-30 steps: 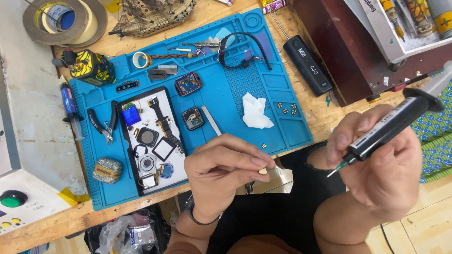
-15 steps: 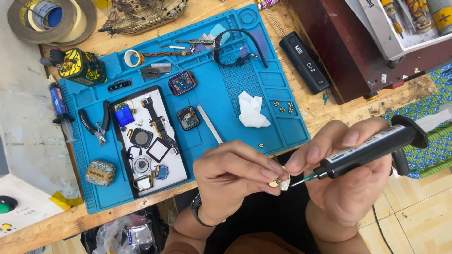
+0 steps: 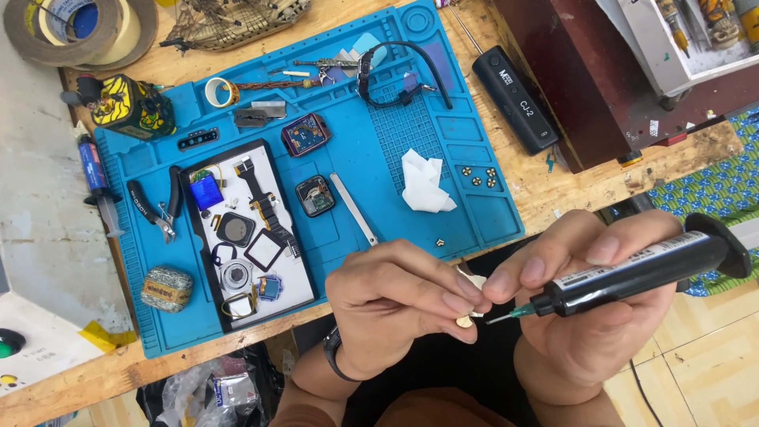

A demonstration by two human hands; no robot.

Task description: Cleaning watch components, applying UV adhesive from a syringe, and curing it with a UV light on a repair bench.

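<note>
Left hand (image 3: 399, 304): fingers pinched together on a small pale part (image 3: 472, 281), held just off the blue mat's (image 3: 466, 213) near edge. Right hand (image 3: 597, 316): fingers clamped around black syringe (image 3: 632, 273), needle tip beside the part.

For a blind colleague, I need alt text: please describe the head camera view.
The right hand holds a black syringe-shaped dispenser with a green needle tip against a small pale part pinched in the left hand. Behind them, a blue silicone work mat on a wooden bench carries opened smartwatch parts and small pliers.
</note>
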